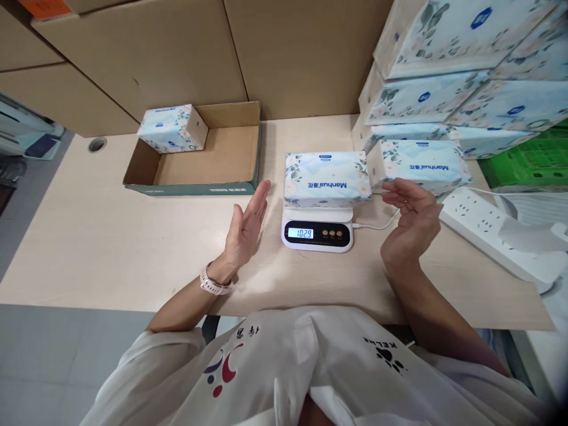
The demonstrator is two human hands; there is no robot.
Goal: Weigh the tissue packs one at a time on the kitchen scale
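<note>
A blue-and-white floral tissue pack lies flat on a white digital scale, whose lit display reads 102.9. To the left of the scale, my left hand is held upright with its fingers stretched out and nothing in it. My right hand is on the other side, fingers extended and slightly bent, also holding nothing. Just beyond its fingertips lies a second tissue pack; whether they touch I cannot tell. Neither hand touches the pack on the scale.
An open cardboard tray stands at the back left with one tissue pack in its far corner. Stacked tissue packs rise at the back right. A white power strip and a green crate are at the right; cardboard boxes line the back.
</note>
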